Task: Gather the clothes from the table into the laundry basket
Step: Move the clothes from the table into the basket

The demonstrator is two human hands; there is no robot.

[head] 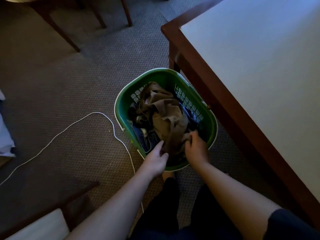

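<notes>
Well, brown garment [167, 116] in green basket [120, 106]

I'm holding both bare forearms out ahead and downward, side by side and nearly parallel, the wrists close together but not touching. My left hand [155, 160] is lying with its palm turned inward, its forefinger [160, 146] stretching straight ahead and the thumb [164, 155] spreading to the right, both touching the brown cloth [166, 116]; its other fingers are hiding beneath the hand. My right hand [196, 148] is lying knuckles-up, slightly blurred, its fingers [191, 135] curling down and bunching a fold of that cloth. A dark sleeve [290, 224] is covering my right upper arm at the lower corner.
</notes>
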